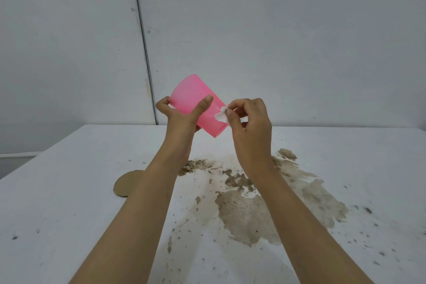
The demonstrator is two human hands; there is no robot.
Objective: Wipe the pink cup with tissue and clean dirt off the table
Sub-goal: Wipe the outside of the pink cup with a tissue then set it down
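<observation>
Maybe the pink cup [198, 104], pinched tilted by the left hand [182, 115], slips into the dirt [253, 210] if the right hand [251, 127], pinching the tissue [221, 116], presses too hard.

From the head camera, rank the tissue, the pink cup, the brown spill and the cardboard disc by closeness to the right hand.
1. Tissue: pinched in the right hand.
2. Pink cup: just left, tissue pressed against it.
3. Brown spill: on the table below.
4. Cardboard disc: far left, behind the left forearm.

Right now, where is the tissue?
Head view, centre: the tissue is pinched in the right hand, pressed against the pink cup near its base.
</observation>
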